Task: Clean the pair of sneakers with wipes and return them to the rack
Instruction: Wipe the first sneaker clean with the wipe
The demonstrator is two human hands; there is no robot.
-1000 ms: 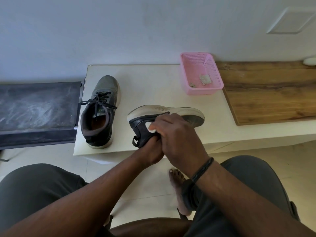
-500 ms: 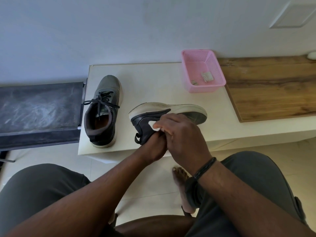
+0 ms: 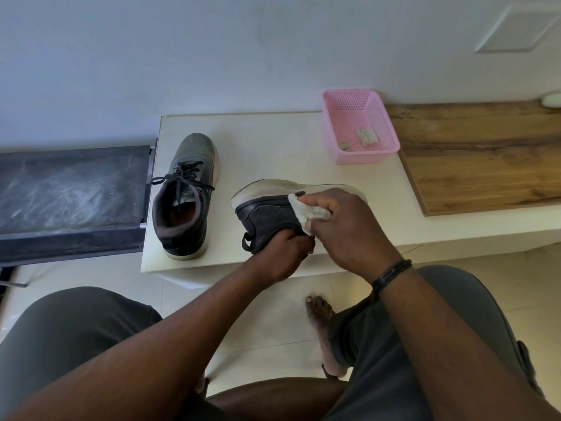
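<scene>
1. While the right hand [image 3: 349,229] pinches a white wipe [image 3: 306,212] in curled fingers and presses it to the dark side panel, the left hand [image 3: 285,253] grips the tipped sneaker [image 3: 267,214] at its collar; its fingers are largely hidden.
2. That sneaker lies on its side on the white table [image 3: 273,147], sole towards the wall.
3. Second sneaker [image 3: 185,196] stands upright just beside it, untouched.
4. Pink basket [image 3: 358,126] holds crumpled scraps, apparently used wipes.
5. Judgement: cleaning is mid-course; whether the second sneaker is done cannot be told; return to the rack remains.
</scene>
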